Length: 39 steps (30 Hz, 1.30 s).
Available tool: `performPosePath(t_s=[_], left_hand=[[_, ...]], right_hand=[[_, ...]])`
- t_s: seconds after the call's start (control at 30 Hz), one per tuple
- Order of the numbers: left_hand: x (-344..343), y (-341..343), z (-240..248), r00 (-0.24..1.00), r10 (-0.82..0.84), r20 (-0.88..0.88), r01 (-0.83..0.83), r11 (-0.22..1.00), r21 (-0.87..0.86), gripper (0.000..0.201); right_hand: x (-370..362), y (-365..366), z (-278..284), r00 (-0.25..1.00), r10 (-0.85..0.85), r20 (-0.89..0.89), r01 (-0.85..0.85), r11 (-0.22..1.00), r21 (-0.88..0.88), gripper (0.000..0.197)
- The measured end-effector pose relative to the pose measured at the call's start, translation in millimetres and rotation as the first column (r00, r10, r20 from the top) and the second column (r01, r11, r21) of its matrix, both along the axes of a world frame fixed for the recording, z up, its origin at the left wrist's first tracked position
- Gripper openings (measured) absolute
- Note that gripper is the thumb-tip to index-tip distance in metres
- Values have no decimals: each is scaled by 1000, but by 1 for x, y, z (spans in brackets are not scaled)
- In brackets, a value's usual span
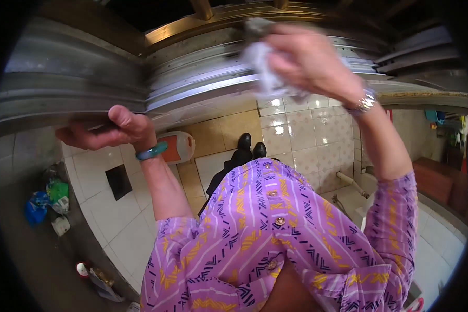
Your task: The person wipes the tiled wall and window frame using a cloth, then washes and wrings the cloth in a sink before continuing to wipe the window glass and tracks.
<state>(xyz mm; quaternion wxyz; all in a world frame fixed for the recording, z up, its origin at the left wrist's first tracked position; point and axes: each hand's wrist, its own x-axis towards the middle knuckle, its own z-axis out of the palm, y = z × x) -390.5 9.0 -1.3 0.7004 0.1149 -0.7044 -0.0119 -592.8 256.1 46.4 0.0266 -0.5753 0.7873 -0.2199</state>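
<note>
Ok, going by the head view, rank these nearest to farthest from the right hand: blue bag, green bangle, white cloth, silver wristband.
1. White cloth: held in the right hand.
2. Silver wristband: on the right wrist.
3. Green bangle: across on the left wrist.
4. Blue bag: lower down, toward the view's left edge.
</note>
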Motion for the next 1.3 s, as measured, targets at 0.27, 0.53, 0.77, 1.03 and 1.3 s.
performPosePath(t_s=[0.27,0.53,0.77,1.03,1.3], left_hand=[[-12,7,1,990,-137,-46,140,987,78,75],[-9,-1,-8,988,-123,-92,127,991,39,68],[-3,1,-2,991,-126,-45,129,990,57,70],[-4,-1,-5,1000,12,16,-12,1000,1,76],[4,-2,-1,1000,19,-7,-19,1000,1,75]], right_hand=[[-10,11,6,919,-71,-388,105,992,66,14],[70,-127,-4,890,431,147,-357,861,-363,24],[31,-68,-9,928,365,78,-345,918,-193,25],[35,-125,24,857,132,497,85,917,-389,35],[46,-139,32,995,14,-98,-12,1000,25,18]])
